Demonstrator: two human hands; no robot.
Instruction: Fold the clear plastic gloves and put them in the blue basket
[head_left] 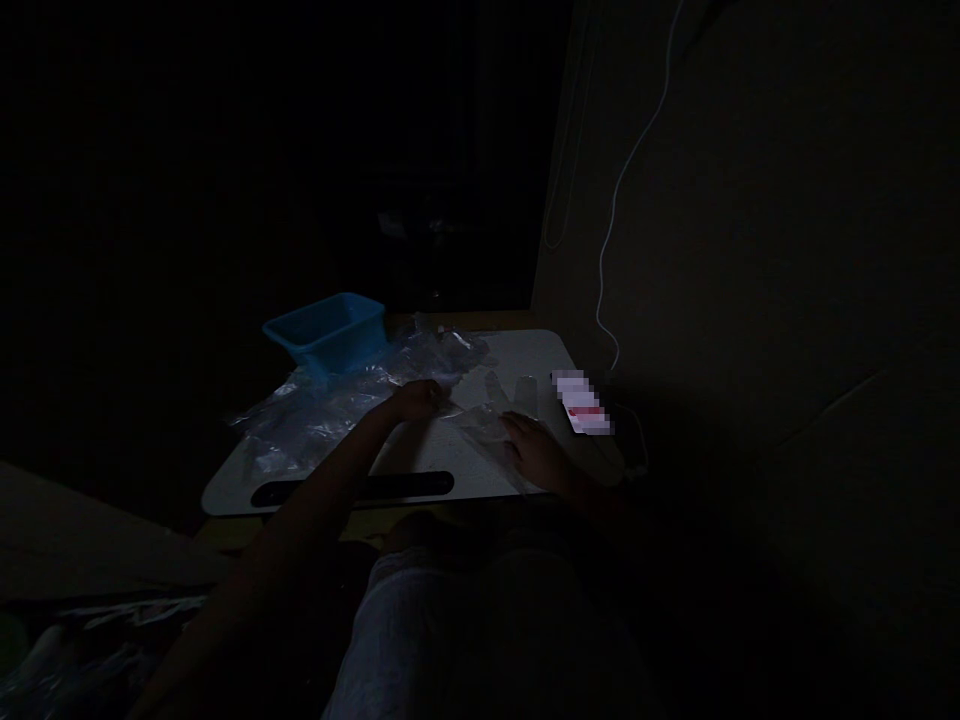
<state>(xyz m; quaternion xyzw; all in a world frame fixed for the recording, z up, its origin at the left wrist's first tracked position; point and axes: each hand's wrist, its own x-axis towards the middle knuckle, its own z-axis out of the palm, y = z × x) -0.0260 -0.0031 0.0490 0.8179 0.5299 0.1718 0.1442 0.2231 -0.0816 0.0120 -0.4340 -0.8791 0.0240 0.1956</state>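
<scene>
My left hand [418,400] is closed, its fingers pinched on the upper left end of a clear plastic bag [480,425]. The bag stretches across the white tabletop towards my right hand [536,452]. That hand rests over the bag's right side, fingers stretched out and thumb apart, touching the film. Close beyond the two hands lie small pale flat pieces [525,392], too dim to name. A heap of crumpled clear plastic bags [322,410] spreads to the left of my left hand.
A blue plastic basket [330,335] stands at the back left of the white table [409,450], beside the heap. At the right edge lies a phone [583,402] with a lit, blurred screen. A white cable [613,220] hangs along the wall. The room is very dark.
</scene>
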